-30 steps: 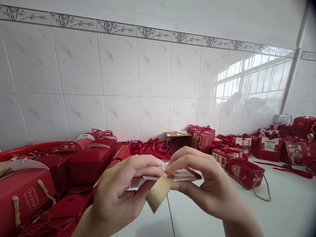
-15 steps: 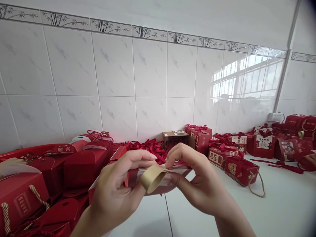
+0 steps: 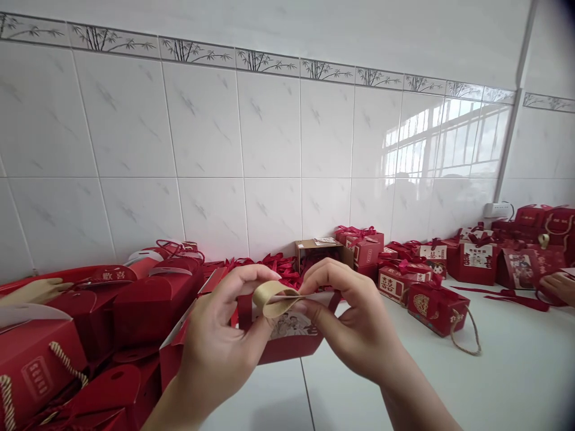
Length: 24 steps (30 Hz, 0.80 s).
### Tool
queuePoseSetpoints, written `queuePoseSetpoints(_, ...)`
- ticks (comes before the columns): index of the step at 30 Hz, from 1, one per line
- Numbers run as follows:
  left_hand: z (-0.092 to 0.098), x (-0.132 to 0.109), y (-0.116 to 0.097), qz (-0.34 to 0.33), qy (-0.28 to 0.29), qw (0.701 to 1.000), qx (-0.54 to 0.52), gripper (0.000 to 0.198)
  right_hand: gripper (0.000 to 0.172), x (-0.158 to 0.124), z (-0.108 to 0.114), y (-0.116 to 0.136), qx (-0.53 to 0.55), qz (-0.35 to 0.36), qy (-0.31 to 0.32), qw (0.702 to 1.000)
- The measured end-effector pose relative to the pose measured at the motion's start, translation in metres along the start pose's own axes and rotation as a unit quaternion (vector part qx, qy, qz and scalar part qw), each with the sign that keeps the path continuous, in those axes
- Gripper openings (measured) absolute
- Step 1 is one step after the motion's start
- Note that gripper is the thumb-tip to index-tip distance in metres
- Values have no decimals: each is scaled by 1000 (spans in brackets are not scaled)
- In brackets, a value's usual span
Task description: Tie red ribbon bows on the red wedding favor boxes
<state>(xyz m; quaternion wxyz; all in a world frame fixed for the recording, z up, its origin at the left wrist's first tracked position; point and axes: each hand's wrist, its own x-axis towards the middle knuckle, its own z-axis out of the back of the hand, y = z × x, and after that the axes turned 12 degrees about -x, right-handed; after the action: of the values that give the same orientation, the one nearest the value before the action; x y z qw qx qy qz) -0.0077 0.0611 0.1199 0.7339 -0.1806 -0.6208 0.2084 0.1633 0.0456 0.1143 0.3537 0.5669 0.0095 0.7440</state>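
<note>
A gold ribbon (image 3: pixel 274 299) is bent into a loop between my hands, over a red gift box (image 3: pixel 291 350) with a pale printed panel. My right hand (image 3: pixel 345 317) pinches the ends of the loop between thumb and fingers. My left hand (image 3: pixel 220 341) curls round the loop's other side, thumb below and index finger above. The loop hides part of its fingertips. The box is tilted beneath my hands, its upper edge partly covered by them.
Red gift boxes (image 3: pixel 153 305) crowd the left side, some with rope handles. Red ribbons and an open cardboard box (image 3: pixel 305 245) stand by the tiled wall. More red boxes (image 3: pixel 435 308) line the right. Another person's hand (image 3: pixel 559 284) is at the right edge.
The red box has tilted, so more of its printed front shows. The gold loop has risen slightly and turned. At the right edge, the other person's hand shows more.
</note>
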Motion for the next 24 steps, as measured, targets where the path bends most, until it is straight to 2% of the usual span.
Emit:
queuePoseSetpoints(4, -3, -1, -1, 15, -47, 998, -33, 27, 10, 4, -5, -2, 81, 19, -35, 996)
queuePoseSetpoints(7, -7, -3, -2, 12, -75, 996, -48, 30, 22, 7, -7, -6, 150, -31, -59, 986)
queuePoseSetpoints(9, -8, -3, -2, 9, -80, 995, -53, 33, 30, 9, -6, -8, 199, -90, -32, 975)
queuePoseSetpoints(13, -6, 1, 1, 30, -44, 998, -39, 39, 19, 12, -4, -10, 280, -160, 60, 945)
queuePoseSetpoints(17, -1, 7, -4, 49, 33, 997, -42, 24, 22, 12, -2, -10, 276, -181, 72, 941)
queuePoseSetpoints(19, 1, 8, -7, 54, 52, 994, -75, 16, 24, 12, -2, -11, 285, -194, 87, 934)
queuePoseSetpoints(24, 4, 10, -8, 88, 4, 989, -120, 11, 26, 11, -5, -14, 288, -214, 110, 927)
